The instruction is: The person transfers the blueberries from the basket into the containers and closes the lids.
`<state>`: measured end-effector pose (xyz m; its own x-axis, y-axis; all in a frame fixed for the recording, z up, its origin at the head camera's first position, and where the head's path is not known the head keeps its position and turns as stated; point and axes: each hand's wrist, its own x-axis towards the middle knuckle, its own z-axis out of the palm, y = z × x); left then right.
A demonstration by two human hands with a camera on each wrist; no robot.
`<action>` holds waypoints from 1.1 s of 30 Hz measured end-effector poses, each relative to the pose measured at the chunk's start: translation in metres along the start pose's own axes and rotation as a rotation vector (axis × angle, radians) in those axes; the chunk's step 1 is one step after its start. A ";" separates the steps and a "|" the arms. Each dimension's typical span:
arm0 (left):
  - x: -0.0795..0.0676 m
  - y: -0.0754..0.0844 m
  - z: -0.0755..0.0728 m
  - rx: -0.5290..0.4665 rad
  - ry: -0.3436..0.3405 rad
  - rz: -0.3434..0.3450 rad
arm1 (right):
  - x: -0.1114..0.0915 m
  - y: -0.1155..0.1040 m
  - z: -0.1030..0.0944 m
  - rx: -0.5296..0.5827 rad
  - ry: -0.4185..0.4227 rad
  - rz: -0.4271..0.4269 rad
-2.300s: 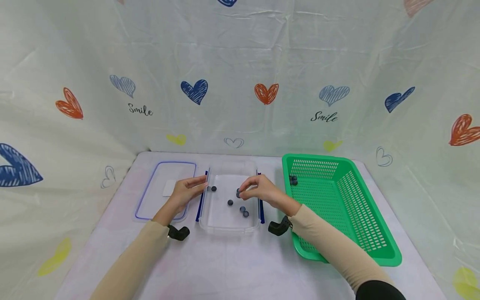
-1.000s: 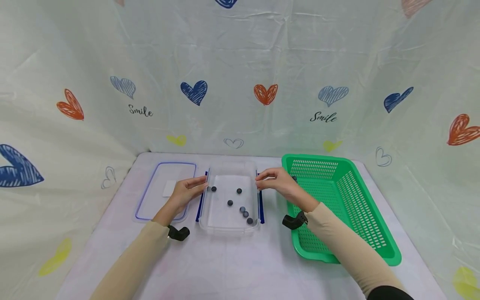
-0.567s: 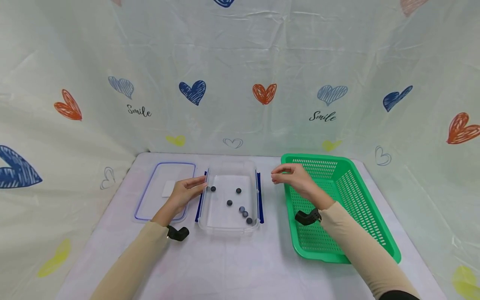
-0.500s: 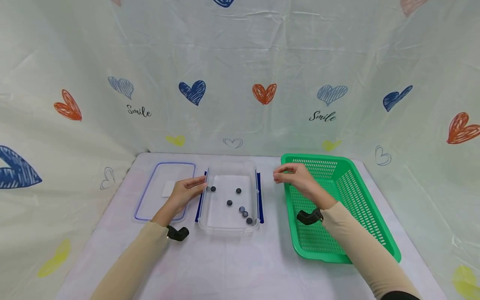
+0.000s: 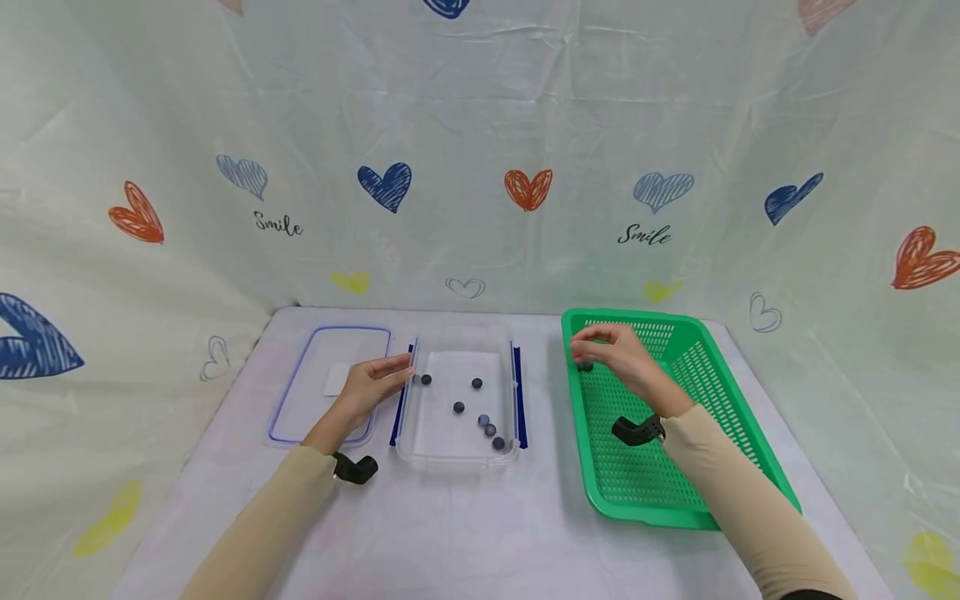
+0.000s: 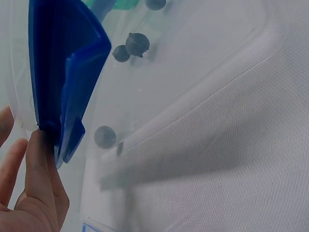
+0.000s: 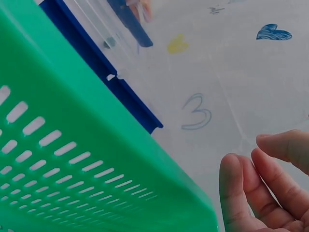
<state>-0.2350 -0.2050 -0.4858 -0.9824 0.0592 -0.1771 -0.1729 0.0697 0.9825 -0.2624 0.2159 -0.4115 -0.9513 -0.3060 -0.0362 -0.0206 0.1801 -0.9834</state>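
Observation:
My left hand (image 5: 367,387) rests its extended fingertips against the left side of a clear plastic container (image 5: 442,458), by a blue latch (image 6: 72,63). Several dark blueberries (image 5: 458,407) lie scattered on the container's floor; a crown shows on one blueberry (image 6: 137,45) in the left wrist view. Over the far left part of a green basket (image 5: 637,492) hangs my right hand (image 5: 622,358). Its fingers are loosely bent, with nothing between thumb and fingertips in the right wrist view. Just below them are blueberries (image 5: 585,366) in the basket, partly hidden by the hand.
A clear lid with a blue edge (image 5: 300,375) lies left of the container, partly behind my left hand. The basket's raised rim stands right of the container, a strip of table (image 5: 543,400) between them. A printed curtain (image 5: 465,233) hangs behind the table.
My right hand has let go of a blueberry in the container and moved right to above the basket. More loose blueberries now lie in the container. My left hand has stayed in place.

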 end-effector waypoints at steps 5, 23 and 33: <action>-0.002 0.000 0.000 -0.019 0.002 -0.001 | 0.000 0.006 -0.005 -0.003 0.021 0.016; -0.003 0.000 0.000 -0.035 -0.008 0.002 | 0.000 0.023 -0.025 -0.021 0.086 0.037; -0.003 0.002 0.001 -0.019 0.009 -0.001 | 0.007 0.039 -0.031 -0.023 0.130 0.083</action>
<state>-0.2320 -0.2041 -0.4838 -0.9828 0.0497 -0.1779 -0.1754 0.0508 0.9832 -0.2796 0.2494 -0.4449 -0.9818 -0.1658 -0.0924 0.0543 0.2211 -0.9737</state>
